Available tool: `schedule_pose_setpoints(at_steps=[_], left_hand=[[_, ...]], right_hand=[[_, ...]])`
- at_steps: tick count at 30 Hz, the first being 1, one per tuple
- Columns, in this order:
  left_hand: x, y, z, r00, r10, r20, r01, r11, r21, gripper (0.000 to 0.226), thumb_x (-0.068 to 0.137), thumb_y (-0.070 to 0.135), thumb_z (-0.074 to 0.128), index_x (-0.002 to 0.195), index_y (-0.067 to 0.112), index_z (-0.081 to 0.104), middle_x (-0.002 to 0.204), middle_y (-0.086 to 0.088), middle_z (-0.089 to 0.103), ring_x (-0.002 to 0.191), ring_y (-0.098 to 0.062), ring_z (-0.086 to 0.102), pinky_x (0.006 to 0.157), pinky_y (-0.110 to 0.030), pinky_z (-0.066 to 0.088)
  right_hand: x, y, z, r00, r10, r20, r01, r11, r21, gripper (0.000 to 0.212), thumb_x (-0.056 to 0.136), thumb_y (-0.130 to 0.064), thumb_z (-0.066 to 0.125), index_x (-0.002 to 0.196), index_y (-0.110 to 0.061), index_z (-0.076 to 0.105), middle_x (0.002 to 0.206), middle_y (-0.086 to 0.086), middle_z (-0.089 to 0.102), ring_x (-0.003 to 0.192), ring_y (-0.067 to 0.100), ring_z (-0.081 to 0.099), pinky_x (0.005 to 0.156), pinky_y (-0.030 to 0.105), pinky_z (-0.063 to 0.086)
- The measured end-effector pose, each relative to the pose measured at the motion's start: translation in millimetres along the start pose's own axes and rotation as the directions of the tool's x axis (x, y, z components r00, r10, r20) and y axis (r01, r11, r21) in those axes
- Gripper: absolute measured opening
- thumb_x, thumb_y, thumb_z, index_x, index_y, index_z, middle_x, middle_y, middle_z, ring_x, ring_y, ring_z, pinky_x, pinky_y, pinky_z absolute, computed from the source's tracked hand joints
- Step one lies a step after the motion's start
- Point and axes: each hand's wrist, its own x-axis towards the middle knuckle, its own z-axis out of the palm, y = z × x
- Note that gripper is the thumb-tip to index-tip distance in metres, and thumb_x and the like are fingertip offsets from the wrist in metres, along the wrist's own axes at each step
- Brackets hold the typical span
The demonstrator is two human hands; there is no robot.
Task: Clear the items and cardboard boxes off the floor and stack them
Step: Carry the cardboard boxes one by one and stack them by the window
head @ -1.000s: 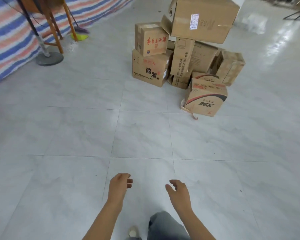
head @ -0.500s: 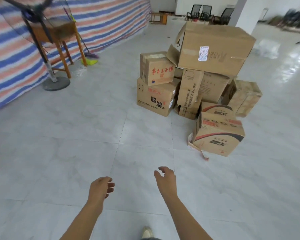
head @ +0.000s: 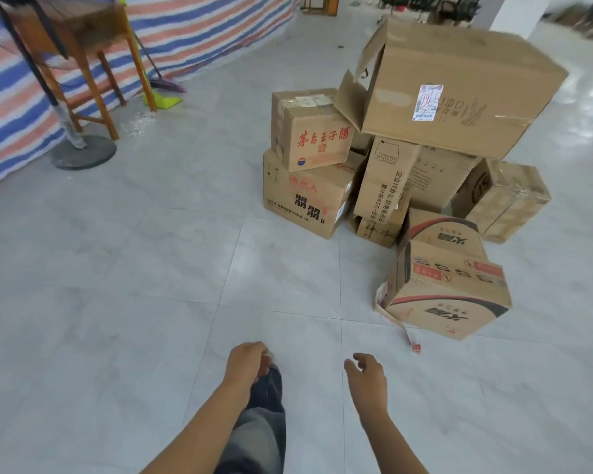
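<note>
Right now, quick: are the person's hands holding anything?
Left hand: open, loosely curled, holding nothing.
Right hand: open, loosely curled, holding nothing.

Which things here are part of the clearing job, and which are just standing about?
Job:
- pile of cardboard boxes, from the large top box to the red-and-black box nearest
- torn strip beside it
- left hand and right hand, both empty

Standing about:
- standing fan
- wooden stool
- broom
- striped tarp

Grey tiled floor (head: pixel 117 268), striped tarp wall (head: pixel 220 25), wooden stool (head: pixel 86 29), perhaps chairs (head: pixel 456 5) beyond.
</note>
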Motion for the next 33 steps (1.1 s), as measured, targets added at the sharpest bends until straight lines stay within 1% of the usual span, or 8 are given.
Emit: schedule_pose_setpoints(at_steps=[3,9,16,20,25,28,30,33], left_hand=[[45.4,72.2,27.5,0.997,0.051,0.063,-0.051,0.999,-0.003,0.012,0.092,0.007,0.047,0.091,0.0,0.056,0.077,-0.011,0.062,0.061,-0.019,0.052,0.058,-0.026,0.037],[109.6,226.6,79.5,0.96,0.226,0.163,-0.225,0.974,-0.021,0.014,0.09,0.008,0.048,0.078,0.008,0.056,0.073,-0.007,0.061,0.063,-0.018,0.054,0.06,-0.026,0.037],[172.1,252.5,127.3,0.965,-0.027,0.262,-0.006,0.992,0.123,0.013,0.089,0.009,0.049,0.085,0.003,0.06,0.073,-0.01,0.064,0.062,-0.02,0.056,0.058,-0.027,0.039],[227.1,314.6,151.3,0.989,0.029,0.145,-0.038,0.998,0.058,0.014,0.09,0.009,0.048,0.085,0.002,0.059,0.073,-0.011,0.062,0.063,-0.021,0.054,0.059,-0.027,0.037],[280.3,407.3,205.6,0.99,0.132,0.056,-0.131,0.991,-0.029,0.014,0.091,0.008,0.048,0.085,0.001,0.059,0.075,-0.012,0.062,0.066,-0.022,0.054,0.061,-0.028,0.039],[295.0,447.6,236.3,0.99,0.134,0.036,-0.132,0.99,-0.05,0.012,0.09,0.006,0.051,0.082,0.002,0.059,0.074,-0.012,0.062,0.065,-0.022,0.055,0.06,-0.028,0.039],[302.2,473.7,247.4,0.988,0.151,0.013,-0.15,0.986,-0.067,0.013,0.089,0.005,0.051,0.079,0.003,0.058,0.074,-0.013,0.061,0.065,-0.022,0.054,0.06,-0.028,0.038],[321.5,517.0,252.7,0.978,0.203,-0.055,-0.208,0.972,-0.107,0.016,0.089,0.006,0.051,0.074,0.005,0.056,0.075,-0.013,0.06,0.065,-0.021,0.052,0.059,-0.028,0.037]], right_hand=[[55.1,-38.7,1.4,0.998,0.022,-0.061,-0.023,1.0,-0.011,0.035,0.091,-0.018,0.052,0.124,-0.007,0.054,0.127,0.013,0.054,0.117,0.025,0.05,0.09,0.031,0.041],[152.6,-139.4,0.1,0.988,-0.031,-0.149,0.032,0.999,0.01,0.033,0.091,-0.019,0.051,0.123,-0.01,0.054,0.128,0.009,0.053,0.119,0.02,0.048,0.093,0.029,0.039],[229.6,-164.6,3.4,0.989,0.101,-0.11,-0.112,0.99,-0.091,0.035,0.092,-0.021,0.051,0.126,-0.013,0.05,0.13,0.007,0.049,0.122,0.02,0.043,0.097,0.03,0.037],[311.7,-202.5,-9.2,0.989,0.096,-0.111,-0.104,0.992,-0.071,0.036,0.093,-0.022,0.05,0.128,-0.013,0.051,0.13,0.01,0.051,0.115,0.021,0.049,0.092,0.026,0.04],[444.2,-295.4,-40.3,0.991,-0.1,-0.088,0.097,0.995,-0.037,0.039,0.092,-0.019,0.052,0.13,-0.011,0.048,0.135,0.009,0.045,0.126,0.022,0.04,0.098,0.031,0.039],[498.1,-351.1,-61.9,0.967,-0.239,-0.089,0.226,0.965,-0.129,0.038,0.091,-0.018,0.053,0.128,-0.009,0.05,0.136,0.009,0.045,0.128,0.025,0.036,0.103,0.034,0.037],[523.4,-392.9,-76.2,0.924,-0.374,-0.078,0.347,0.907,-0.24,0.038,0.092,-0.019,0.051,0.129,-0.011,0.048,0.134,0.006,0.043,0.125,0.023,0.036,0.1,0.029,0.034],[559.5,-460.5,-89.2,0.813,-0.582,-0.014,0.524,0.742,-0.418,0.037,0.093,-0.02,0.049,0.129,-0.013,0.047,0.131,0.004,0.043,0.122,0.021,0.037,0.099,0.029,0.034]])
